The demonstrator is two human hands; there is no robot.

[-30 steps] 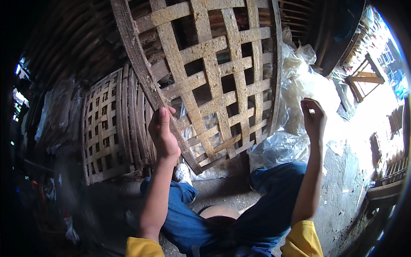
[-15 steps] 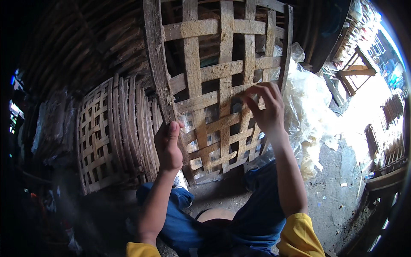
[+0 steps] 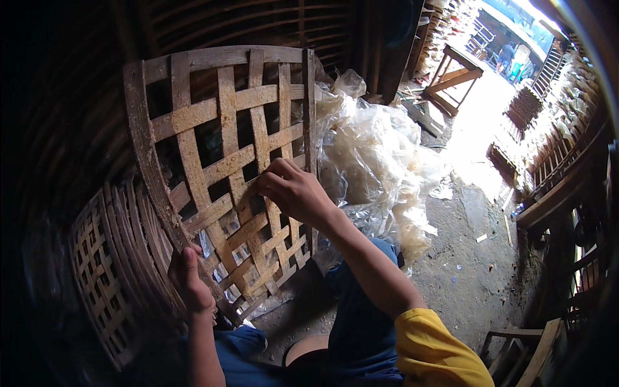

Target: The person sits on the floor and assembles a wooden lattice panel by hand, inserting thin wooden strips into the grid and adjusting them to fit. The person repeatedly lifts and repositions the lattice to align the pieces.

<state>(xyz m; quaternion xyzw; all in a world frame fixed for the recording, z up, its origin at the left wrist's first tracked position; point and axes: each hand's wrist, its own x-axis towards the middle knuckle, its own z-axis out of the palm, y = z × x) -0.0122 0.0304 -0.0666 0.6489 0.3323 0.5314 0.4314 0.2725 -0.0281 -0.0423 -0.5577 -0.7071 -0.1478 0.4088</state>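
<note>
Head view: a woven slatted panel point(image 3: 229, 163) stands tilted in front of the person, between a stack of similar panels point(image 3: 138, 242) on the left and a heap of clear plastic point(image 3: 380, 155) on the right. Pale crust clings to many of its crossed strips. The left hand point(image 3: 191, 280) has its grip clamped on the panel's dark left rail, low down, with the thumb on the near side. The right hand point(image 3: 293, 190) reaches across to the middle of the lattice, fingers bent and bunched at the strips; whether its grip is closed on one cannot be told. A yellow sleeve point(image 3: 438, 351) covers the right upper arm. Blue trousers point(image 3: 364, 290) show below, over a grey floor point(image 3: 464, 264). Farther off stands a wooden frame point(image 3: 454, 80).
</note>
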